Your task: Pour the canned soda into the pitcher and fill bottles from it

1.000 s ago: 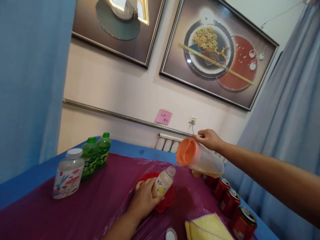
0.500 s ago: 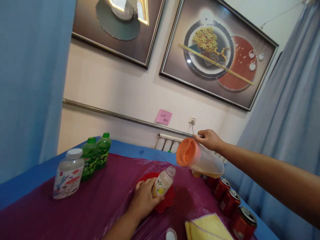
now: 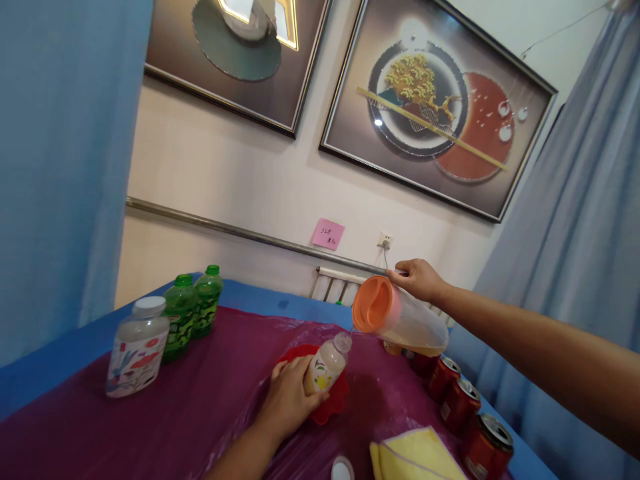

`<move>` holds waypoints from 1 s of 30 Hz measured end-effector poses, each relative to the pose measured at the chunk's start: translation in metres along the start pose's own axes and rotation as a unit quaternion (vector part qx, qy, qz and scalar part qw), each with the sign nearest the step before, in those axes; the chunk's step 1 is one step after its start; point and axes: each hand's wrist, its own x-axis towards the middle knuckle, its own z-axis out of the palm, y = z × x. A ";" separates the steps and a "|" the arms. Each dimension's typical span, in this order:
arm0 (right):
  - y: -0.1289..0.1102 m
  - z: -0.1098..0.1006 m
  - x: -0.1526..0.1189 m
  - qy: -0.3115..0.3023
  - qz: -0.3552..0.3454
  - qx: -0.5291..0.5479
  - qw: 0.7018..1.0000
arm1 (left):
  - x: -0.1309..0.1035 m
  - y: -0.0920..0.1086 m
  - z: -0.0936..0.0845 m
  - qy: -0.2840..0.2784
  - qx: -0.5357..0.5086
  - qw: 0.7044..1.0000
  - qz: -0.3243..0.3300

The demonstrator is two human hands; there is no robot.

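Pitcher (image 3: 400,321) tilted over small bottle (image 3: 326,364); pink note (image 3: 328,234) writing unreadable

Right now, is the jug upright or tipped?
Tipped: the jug lies nearly sideways in the right hand, its orange lid above the small bottle.

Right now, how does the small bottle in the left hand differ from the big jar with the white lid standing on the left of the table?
The small bottle is open, tilted and held by the left hand over a red dish. The big jar is capped, upright and untouched. The small bottle is slimmer and holds pale yellowish liquid. The big jar is wider and looks clear. Both carry printed labels.
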 end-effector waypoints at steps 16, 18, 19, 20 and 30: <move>0.001 0.001 0.002 0.004 -0.004 0.002 1.000 | 0.000 -0.002 0.003 0.001 -0.009 1.000 0.001; 0.000 0.001 0.001 0.004 0.000 0.002 1.000 | 0.000 -0.002 0.002 -0.001 -0.010 1.000 -0.002; -0.001 0.001 0.001 0.004 0.001 0.001 1.000 | 0.000 -0.001 0.002 -0.001 -0.010 1.000 -0.002; -0.001 0.001 0.001 0.004 0.002 0.001 1.000 | 0.000 -0.001 0.002 0.000 -0.011 1.000 0.000; -0.002 0.001 0.000 0.006 -0.004 0.003 1.000 | 0.000 -0.001 0.002 0.004 -0.020 1.000 0.002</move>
